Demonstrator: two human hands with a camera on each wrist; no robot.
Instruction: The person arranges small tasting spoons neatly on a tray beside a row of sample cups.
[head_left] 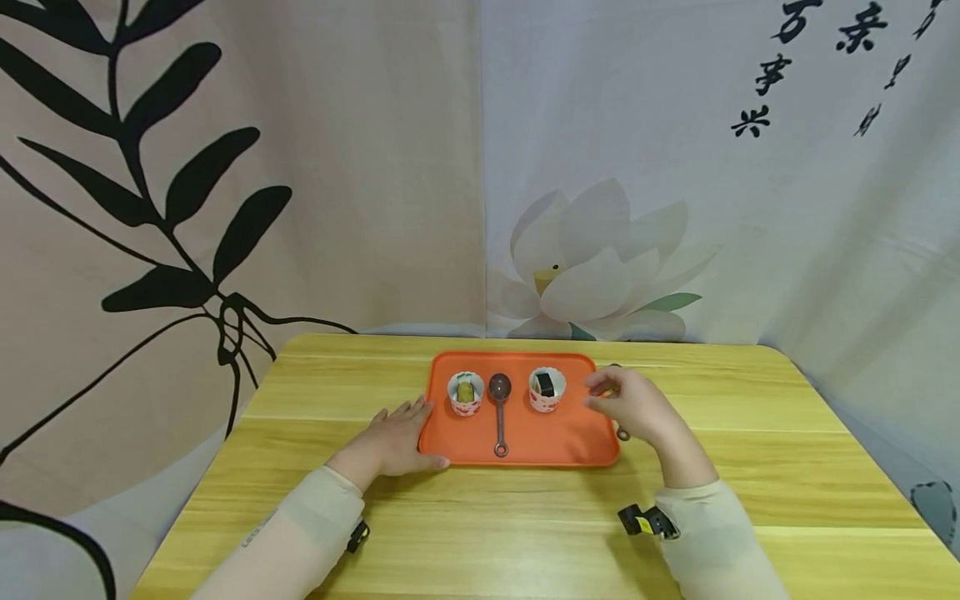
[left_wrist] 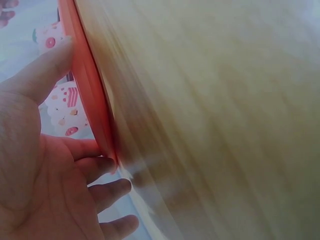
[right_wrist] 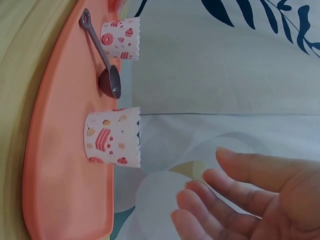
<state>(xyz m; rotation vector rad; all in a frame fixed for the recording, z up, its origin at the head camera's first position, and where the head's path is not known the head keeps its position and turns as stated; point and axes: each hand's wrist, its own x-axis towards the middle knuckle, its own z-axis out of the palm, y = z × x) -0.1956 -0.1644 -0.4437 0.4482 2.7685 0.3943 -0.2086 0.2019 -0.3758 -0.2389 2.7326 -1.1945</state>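
An orange tray (head_left: 558, 446) lies on the table, bearing two paper cups printed in red and a dark scoop. My left hand (head_left: 393, 442) rests at the tray's near left corner, thumb along the front edge and extended fingers at the left side. The left cup (head_left: 466, 406) contains a yellow-green piece. Between the cups lies the scoop (head_left: 500, 412), bowl away from me. In the right cup (head_left: 545, 402) sits a black-and-white piece. Over the tray's right end hovers my right hand (head_left: 633, 404), fingers loosely bent and holding nothing, as the right wrist view shows.
Beside the tray's right edge, a dark ring-ended handle (head_left: 622, 434) pokes out from under my right hand, which hides most of it. The wooden table (head_left: 495, 533) backs onto a printed curtain (head_left: 382, 167) with leaves, a lotus and characters.
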